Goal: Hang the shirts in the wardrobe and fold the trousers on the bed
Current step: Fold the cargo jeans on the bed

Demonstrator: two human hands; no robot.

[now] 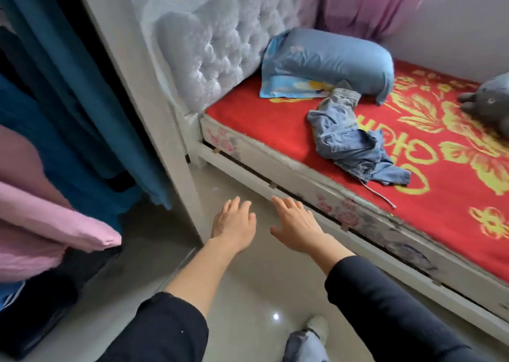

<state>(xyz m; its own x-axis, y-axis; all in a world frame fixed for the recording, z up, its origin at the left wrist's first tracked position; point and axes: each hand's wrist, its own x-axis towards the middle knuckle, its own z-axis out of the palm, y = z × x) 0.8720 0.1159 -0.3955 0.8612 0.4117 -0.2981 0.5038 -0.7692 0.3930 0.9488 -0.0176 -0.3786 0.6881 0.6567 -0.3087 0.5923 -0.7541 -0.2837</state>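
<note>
Crumpled light-blue denim trousers [351, 138] lie on the red and yellow bed cover [261, 124], just in front of a blue pillow. Both my hands hang over the floor beside the bed frame, fingers straight and empty. My left hand [234, 221] is near the wardrobe's white side panel. My right hand [296, 225] is close to the bed's lower rail, well short of the trousers. At the left, the open wardrobe [132, 66] shows hanging teal garments [74, 108] and a pink garment [35, 218].
A padded grey headboard [220, 42] stands at the bed's left end. A grey plush toy [490, 100] lies at the far right and a pink curtain [366, 3] hangs behind. Glossy floor [248, 284] stretches below, with my slippered foot [311, 339] at the bottom.
</note>
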